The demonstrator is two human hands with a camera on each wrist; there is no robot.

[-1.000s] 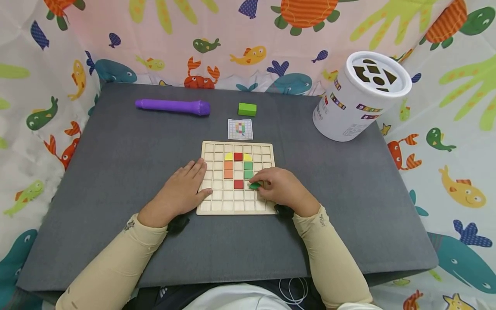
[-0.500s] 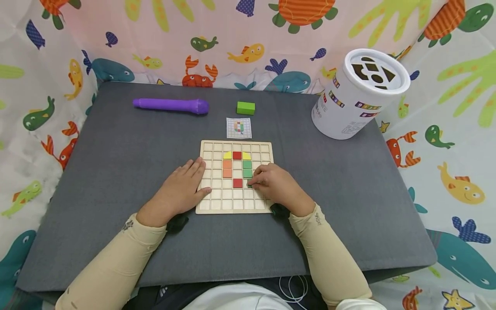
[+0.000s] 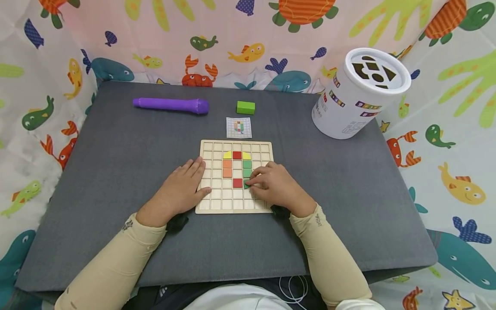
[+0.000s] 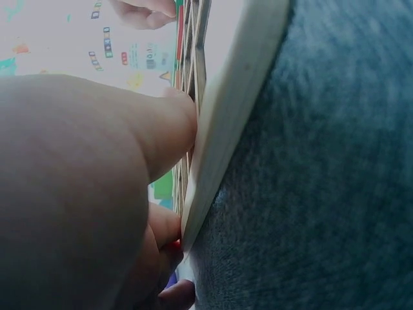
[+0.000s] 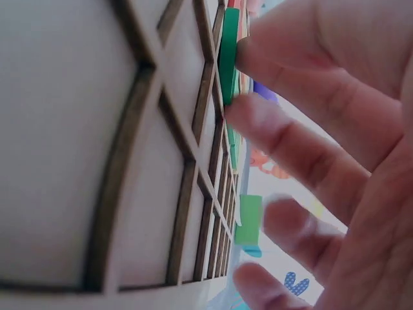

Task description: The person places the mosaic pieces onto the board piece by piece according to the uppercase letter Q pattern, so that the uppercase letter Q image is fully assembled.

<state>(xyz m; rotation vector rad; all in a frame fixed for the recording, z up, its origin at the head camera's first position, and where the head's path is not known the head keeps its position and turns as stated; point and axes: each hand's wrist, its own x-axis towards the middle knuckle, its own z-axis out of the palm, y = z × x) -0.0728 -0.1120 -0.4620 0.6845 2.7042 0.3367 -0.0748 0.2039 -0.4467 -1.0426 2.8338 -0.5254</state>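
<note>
The green piece [image 3: 246,185] lies at the right hand [image 3: 276,187] fingertips, pinched over its cell; the left hand [image 3: 182,191] rests flat on the grid board [image 3: 217,204], farther off.

Board at the middle of the mat, hands at either side

The grid board [image 3: 235,176] lies on the mat [image 3: 116,172]; the left hand [image 3: 179,193] rests at its left edge, the right hand [image 3: 276,186] on its right part, fingers on a tile [image 3: 246,185] in a cell. Behind the board lies a card [image 3: 238,127]; behind that a block [image 3: 246,107], a stick [image 3: 170,105] to its left. The tub [image 3: 358,94] stands far right.
</note>
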